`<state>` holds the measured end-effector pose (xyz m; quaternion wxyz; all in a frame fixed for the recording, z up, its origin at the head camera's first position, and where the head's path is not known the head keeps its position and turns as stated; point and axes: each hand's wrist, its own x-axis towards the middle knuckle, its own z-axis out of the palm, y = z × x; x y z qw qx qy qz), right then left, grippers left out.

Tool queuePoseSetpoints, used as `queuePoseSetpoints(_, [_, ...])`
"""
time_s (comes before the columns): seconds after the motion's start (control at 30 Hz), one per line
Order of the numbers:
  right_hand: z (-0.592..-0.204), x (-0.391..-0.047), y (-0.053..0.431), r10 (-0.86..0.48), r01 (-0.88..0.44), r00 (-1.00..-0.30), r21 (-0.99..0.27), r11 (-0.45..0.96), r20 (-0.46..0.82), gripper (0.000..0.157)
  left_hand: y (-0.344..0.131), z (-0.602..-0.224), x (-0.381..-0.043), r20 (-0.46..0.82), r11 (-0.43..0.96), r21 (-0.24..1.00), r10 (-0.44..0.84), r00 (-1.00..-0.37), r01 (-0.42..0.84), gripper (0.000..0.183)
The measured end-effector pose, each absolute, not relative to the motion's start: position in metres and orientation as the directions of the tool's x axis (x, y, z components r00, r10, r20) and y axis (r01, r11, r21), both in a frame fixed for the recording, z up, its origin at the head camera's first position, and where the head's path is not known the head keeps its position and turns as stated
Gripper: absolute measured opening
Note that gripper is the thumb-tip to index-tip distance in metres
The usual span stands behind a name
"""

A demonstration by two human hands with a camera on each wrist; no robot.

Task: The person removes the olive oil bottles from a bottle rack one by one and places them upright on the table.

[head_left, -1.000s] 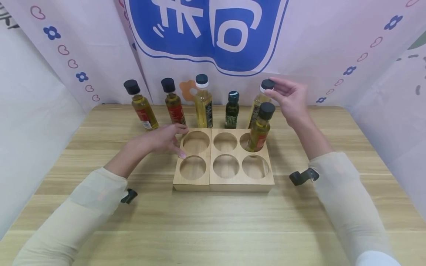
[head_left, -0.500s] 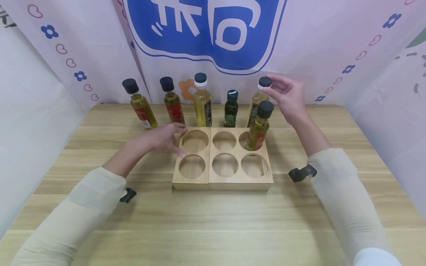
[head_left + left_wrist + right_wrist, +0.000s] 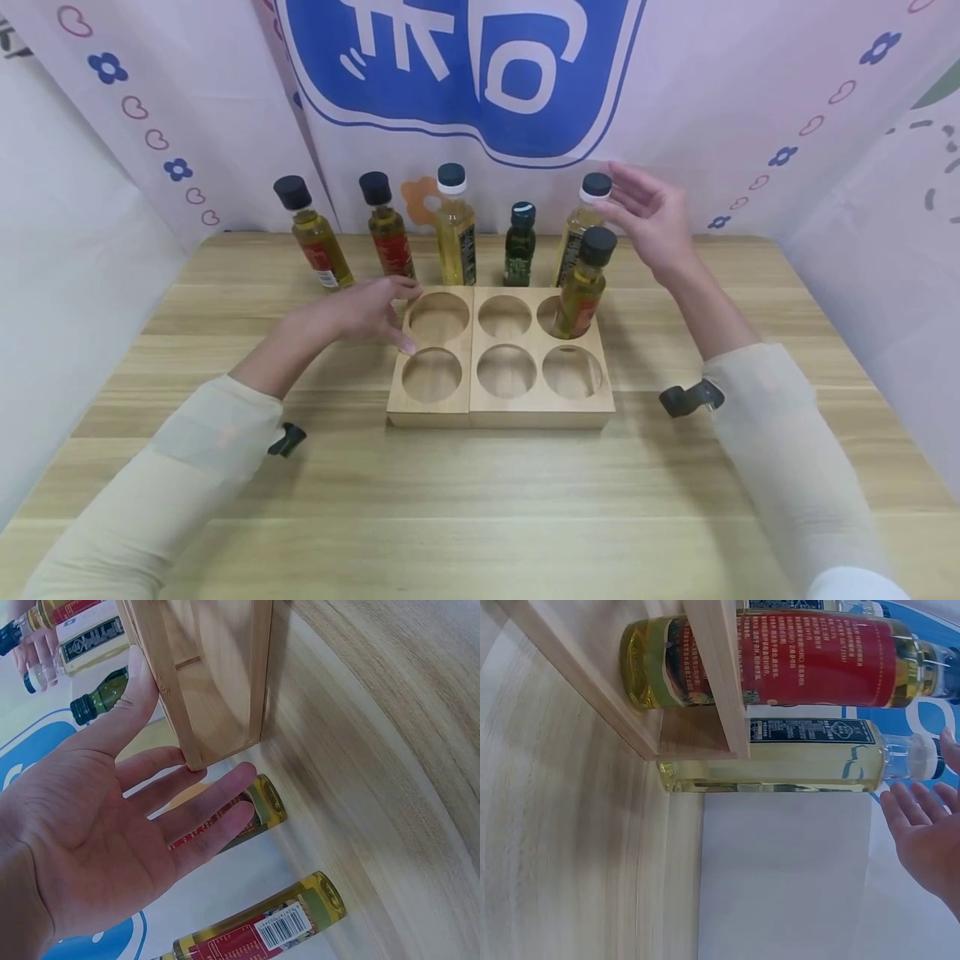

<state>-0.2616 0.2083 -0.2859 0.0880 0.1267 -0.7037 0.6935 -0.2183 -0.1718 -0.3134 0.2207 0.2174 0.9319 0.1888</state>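
My left hand rests at the left edge of a wooden bottle rack, thumb on its top. In the left wrist view its fingers are loosely extended at the rack's corner. An oil bottle with a red label stands in the rack's back right hole. Behind it stands a clear bottle of pale yellow oil with a dark cap and white collar. Around that cap my right hand is spread, thumb close to the collar, fingers lifted off behind. In the right wrist view the fingers are straight, beside the bottle's neck.
Along the back stand two red-labelled oil bottles on the left, another pale oil bottle and a small dark green bottle. A printed cloth hangs right behind them. The wooden table extends toward me.
My right hand's fingers have spread away from the pale oil bottle's cap, which they were close around before. The left hand and the rack look the same; the view has shifted slightly.
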Motion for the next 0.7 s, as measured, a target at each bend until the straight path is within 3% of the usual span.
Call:
queuePoseSetpoints(0.43, [-0.270, -0.233, 0.219, 0.032, -0.477, -0.879, -0.877, -0.055, 0.476, 0.033, -0.171, -0.314, -0.219, -0.343, 0.837, 0.453, 0.482, -0.807, 0.307, 0.099])
queuePoseSetpoints(0.7, [-0.266, -0.217, 0.221, -0.006, -0.537, -0.843, -0.841, -0.057, 0.539, 0.026, -0.171, -0.314, -0.219, -0.338, 0.833, 0.456, 0.489, -0.804, 0.315, 0.099])
